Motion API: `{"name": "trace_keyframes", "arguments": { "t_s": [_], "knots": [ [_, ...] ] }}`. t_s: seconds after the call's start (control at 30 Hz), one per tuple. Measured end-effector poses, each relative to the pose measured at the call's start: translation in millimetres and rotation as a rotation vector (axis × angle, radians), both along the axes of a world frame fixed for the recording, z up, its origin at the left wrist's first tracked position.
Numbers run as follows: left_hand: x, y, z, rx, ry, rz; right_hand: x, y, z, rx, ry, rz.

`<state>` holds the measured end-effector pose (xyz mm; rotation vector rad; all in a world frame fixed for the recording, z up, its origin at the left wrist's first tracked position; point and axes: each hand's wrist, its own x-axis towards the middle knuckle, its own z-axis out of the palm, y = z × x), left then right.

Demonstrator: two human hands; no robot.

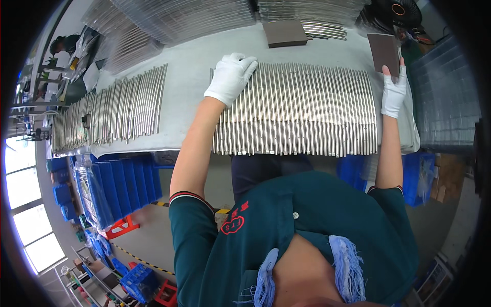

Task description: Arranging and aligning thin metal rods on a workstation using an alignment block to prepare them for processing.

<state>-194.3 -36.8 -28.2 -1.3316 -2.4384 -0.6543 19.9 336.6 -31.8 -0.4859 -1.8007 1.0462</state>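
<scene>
A long row of slim metal rods lies side by side on the pale-covered table in front of me. My left hand, in a white glove, rests palm down over the far ends at the row's left side, its fingers slightly bent and apart. Beyond the right end of the row, my right hand grips a dark brown rectangular sanding pad by its near edge. The thumb and one finger show bare at the tips of that white glove. The pad is held apart from the rods.
A second group of metal rods lies at the left. A brown block sits behind the main row, near more rods. Plastic-wrapped stacks line the back. A black fan stands back right; blue crates are below the table.
</scene>
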Motion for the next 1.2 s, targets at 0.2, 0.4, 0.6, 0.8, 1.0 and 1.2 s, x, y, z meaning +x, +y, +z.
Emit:
{"name": "trace_keyframes", "arguments": {
  "t_s": [0.2, 0.4, 0.6, 0.8, 1.0, 1.2],
  "knots": [
    [2.4, 5.6, -0.2, -0.074, -0.034, 0.036, 1.2, -0.2, -3.0, 0.002, -0.004, -0.02],
    [4.8, 9.3, 2.1, -0.005, 0.006, -0.053, 0.9, 1.9, -4.0, -0.035, 0.019, 0.036],
    [4.1, 1.2, 13.3, -0.095, -0.048, -0.055, -1.4, -0.2, -4.7, -0.043, 0.039, 0.027],
    [-21.6, -42.9, 1.9, 0.121, -0.235, 0.073, 0.4, -2.2, -2.5, -0.003, 0.02, 0.036],
    [-14.3, -40.6, -1.5, 0.042, -0.169, 0.178, -1.6, -3.7, -3.0, -0.039, 0.035, 0.052],
    [-0.8, -37.5, 2.4, 0.103, -0.227, 0.2, 0.2, 0.8, -5.5, -0.037, 0.048, 0.046]
  ]
}}
